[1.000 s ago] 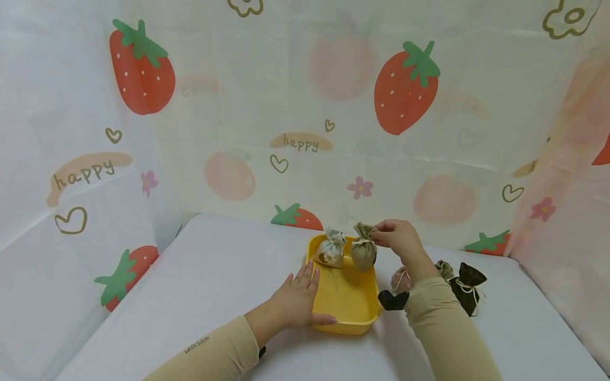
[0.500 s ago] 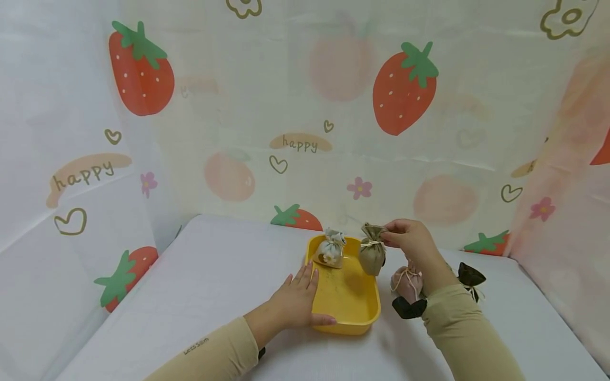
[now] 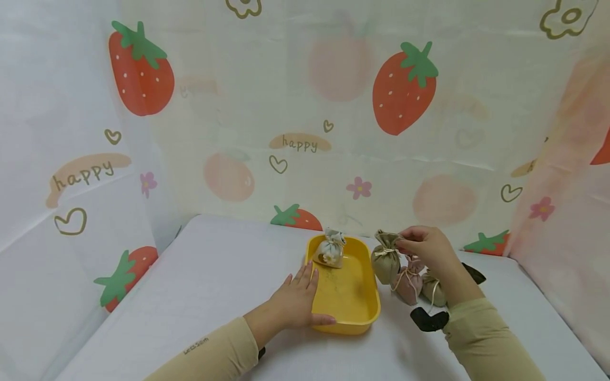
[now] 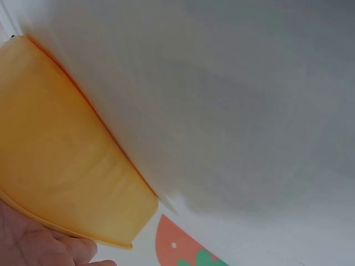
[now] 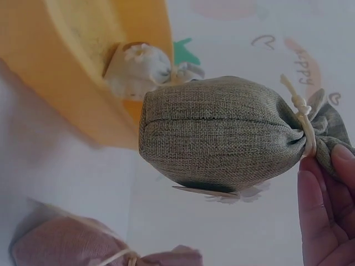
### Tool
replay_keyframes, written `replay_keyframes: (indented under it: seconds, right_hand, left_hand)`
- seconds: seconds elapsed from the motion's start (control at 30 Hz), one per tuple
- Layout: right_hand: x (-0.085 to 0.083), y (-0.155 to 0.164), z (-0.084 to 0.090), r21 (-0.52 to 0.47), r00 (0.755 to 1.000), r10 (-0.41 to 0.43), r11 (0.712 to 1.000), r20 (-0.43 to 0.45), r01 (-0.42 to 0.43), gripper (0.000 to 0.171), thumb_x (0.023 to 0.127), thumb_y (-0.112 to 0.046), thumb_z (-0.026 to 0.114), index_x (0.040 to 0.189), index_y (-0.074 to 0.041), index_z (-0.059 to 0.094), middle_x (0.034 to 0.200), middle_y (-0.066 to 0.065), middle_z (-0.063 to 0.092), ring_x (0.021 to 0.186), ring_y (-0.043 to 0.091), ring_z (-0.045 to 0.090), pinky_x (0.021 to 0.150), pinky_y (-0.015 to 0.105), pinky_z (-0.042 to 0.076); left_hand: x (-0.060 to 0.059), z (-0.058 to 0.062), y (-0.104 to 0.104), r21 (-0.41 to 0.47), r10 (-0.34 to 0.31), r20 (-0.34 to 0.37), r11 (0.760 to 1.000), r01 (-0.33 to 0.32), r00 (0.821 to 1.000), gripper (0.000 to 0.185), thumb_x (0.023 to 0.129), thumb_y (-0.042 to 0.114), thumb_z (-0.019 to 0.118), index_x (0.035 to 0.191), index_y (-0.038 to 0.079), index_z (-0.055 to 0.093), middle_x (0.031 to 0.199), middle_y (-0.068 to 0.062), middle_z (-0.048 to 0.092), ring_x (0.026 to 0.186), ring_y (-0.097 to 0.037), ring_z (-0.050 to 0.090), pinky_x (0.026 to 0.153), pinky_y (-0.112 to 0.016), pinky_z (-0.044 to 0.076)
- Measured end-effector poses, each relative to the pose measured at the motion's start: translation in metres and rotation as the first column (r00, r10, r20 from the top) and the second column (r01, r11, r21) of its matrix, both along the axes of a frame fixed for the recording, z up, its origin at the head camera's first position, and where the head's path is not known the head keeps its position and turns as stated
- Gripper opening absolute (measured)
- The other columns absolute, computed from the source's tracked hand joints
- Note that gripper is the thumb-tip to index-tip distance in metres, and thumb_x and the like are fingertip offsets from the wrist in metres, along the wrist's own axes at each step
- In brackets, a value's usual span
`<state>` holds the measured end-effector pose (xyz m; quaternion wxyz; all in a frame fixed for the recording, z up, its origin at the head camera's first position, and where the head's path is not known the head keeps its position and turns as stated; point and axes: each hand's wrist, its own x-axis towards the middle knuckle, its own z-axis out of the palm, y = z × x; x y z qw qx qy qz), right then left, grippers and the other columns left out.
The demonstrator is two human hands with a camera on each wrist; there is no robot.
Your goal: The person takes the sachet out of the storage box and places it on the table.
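My right hand (image 3: 429, 251) pinches an olive-green drawstring pouch (image 3: 385, 262) by its gathered neck, just off the right rim of the yellow tray (image 3: 348, 317). Seen in the right wrist view, the pouch (image 5: 216, 133) hangs full, its cream cord knotted. Fingers straight, my left hand (image 3: 297, 299) rests against the tray's left side and near corner. In the left wrist view its fingers (image 4: 41, 244) touch the rim of the tray (image 4: 72, 149). A whitish pouch with a flower (image 3: 330, 251) sits upright at the tray's far left corner.
Right of the tray stand a pink pouch (image 3: 408, 286) and another greenish pouch (image 3: 432, 290). Behind my right wrist a dark brown pouch (image 3: 474, 272) is mostly hidden. A strawberry-printed curtain (image 3: 305, 106) closes the back of the white table (image 3: 229, 254).
My right hand has carried the olive-green pouch rightward from above the tray to beyond its right rim, slightly lower. My left hand and the tray stay where they were.
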<state>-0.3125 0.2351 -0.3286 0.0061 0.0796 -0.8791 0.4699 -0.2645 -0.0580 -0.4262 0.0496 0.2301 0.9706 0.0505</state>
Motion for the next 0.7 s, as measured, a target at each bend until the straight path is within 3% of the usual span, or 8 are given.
replay_keyframes:
  seconds: [0.23, 0.43, 0.7]
  right_hand:
    - [0.007, 0.015, -0.007, 0.027, 1.0, 0.015, 1.0, -0.023, -0.015, 0.028, 0.087, -0.022, 0.063, 0.103, 0.0, 0.064, 0.086, 0.008, 0.068, 0.08, 0.021, 0.065, 0.074, 0.039, 0.05]
    - [0.014, 0.028, -0.019, -0.011, 1.0, 0.014, 1.0, -0.011, -0.014, 0.029, 0.086, -0.019, 0.064, 0.103, 0.004, 0.063, 0.086, 0.009, 0.068, 0.079, 0.017, 0.066, 0.07, 0.028, 0.051]
    - [0.022, 0.04, -0.031, -0.019, 0.999, 0.021, 1.0, 0.045, -0.02, 0.033, 0.086, -0.022, 0.065, 0.105, 0.005, 0.063, 0.089, 0.005, 0.068, 0.079, 0.015, 0.065, 0.073, 0.032, 0.051]
  left_hand:
    - [0.002, 0.001, -0.001, 0.005, -0.003, 0.004, 1.0, 0.003, 1.0, 0.118, 0.066, 0.087, 0.03, 0.146, 0.002, 0.013, 0.152, -0.017, 0.003, 0.139, -0.029, 0.01, 0.107, -0.049, 0.02]
    - [0.002, 0.003, -0.001, 0.011, -0.002, 0.012, 1.0, 0.002, 1.0, 0.116, 0.067, 0.086, 0.031, 0.146, 0.002, 0.013, 0.152, -0.017, 0.002, 0.139, -0.029, 0.009, 0.107, -0.049, 0.019]
    - [0.001, 0.001, -0.001, 0.015, -0.002, 0.005, 1.0, 0.002, 1.0, 0.117, 0.067, 0.086, 0.031, 0.146, 0.002, 0.013, 0.152, -0.017, 0.002, 0.139, -0.028, 0.009, 0.107, -0.049, 0.02]
